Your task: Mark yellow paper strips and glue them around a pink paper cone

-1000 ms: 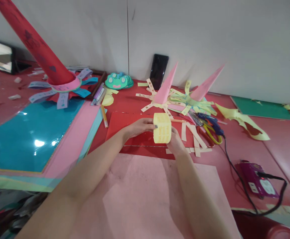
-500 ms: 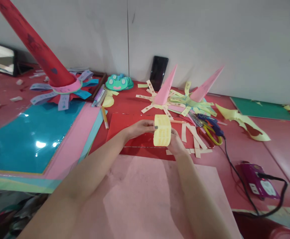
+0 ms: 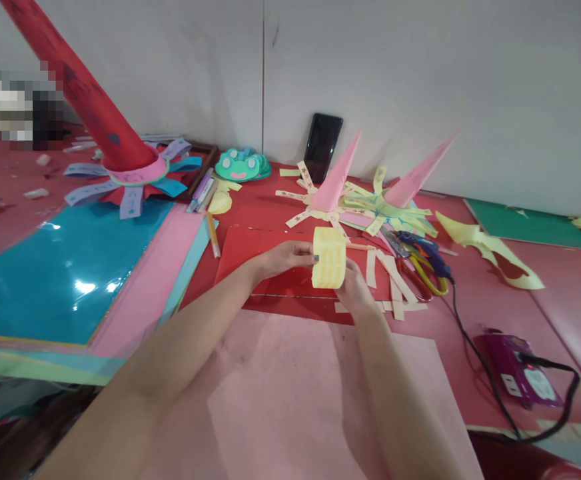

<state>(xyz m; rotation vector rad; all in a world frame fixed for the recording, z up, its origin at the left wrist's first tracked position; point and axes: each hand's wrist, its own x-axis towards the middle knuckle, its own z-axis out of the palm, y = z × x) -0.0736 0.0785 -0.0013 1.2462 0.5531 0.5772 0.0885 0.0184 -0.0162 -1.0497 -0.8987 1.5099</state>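
Observation:
A curved band of pale yellow paper [image 3: 329,260], marked with darker yellow patterning, is held above a red sheet [image 3: 270,240]. My left hand [image 3: 289,257] pinches its left edge, thumb and fingers closed. At the right edge my right hand [image 3: 355,288] grips the same band, its fingertips partly hidden behind the paper. Just right of the hands lie several pale paper strips [image 3: 395,280] and a pencil [image 3: 360,247]. Beyond the band stands a pink paper cone [image 3: 338,177] with starred strips spreading from its base.
At right are a glue gun [image 3: 423,252], yellow-handled scissors [image 3: 428,273] and a purple power socket box [image 3: 523,373] with a black cord. A phone [image 3: 323,147] leans on the wall. A tall red cone [image 3: 90,107] rises at left above a blue sheet [image 3: 60,280].
The yellow band has turned slightly in my hands, which keep hold of both edges. The whole view has shifted a little.

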